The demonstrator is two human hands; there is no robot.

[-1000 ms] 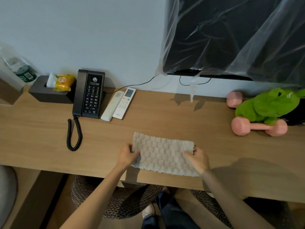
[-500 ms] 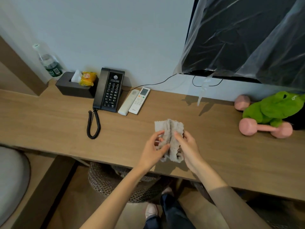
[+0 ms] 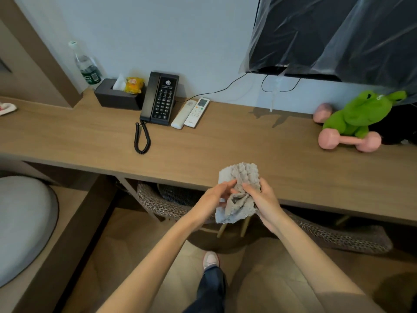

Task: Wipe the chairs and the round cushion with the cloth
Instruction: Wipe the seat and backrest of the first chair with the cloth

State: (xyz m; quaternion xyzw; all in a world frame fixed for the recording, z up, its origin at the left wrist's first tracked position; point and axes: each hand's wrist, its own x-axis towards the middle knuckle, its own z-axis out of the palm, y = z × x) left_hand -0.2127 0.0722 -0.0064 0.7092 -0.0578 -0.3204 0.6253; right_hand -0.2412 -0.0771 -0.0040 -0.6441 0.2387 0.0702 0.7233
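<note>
Over the desk edge (image 3: 158, 164), both hands, left (image 3: 213, 197) and right (image 3: 262, 197), clutch the bunched cloth (image 3: 239, 195); chairs (image 3: 162, 204) and round cushion (image 3: 22, 224) look untouched, all the wiping ahead.

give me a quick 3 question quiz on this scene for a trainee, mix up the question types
1. True or false: the cloth lies flat on the desk.
2. Multiple choice: what sits directly right of the black phone? A) a water bottle B) two white remotes C) a pink dumbbell
3. Short answer: which task item shows at the left edge of the view?

Key
1. False. It is bunched up and held by both the left hand and the right hand, at the desk's front edge.
2. B. The two white remotes lie side by side next to the phone.
3. The round cushion, grey, not yet touched by the cloth.
</note>
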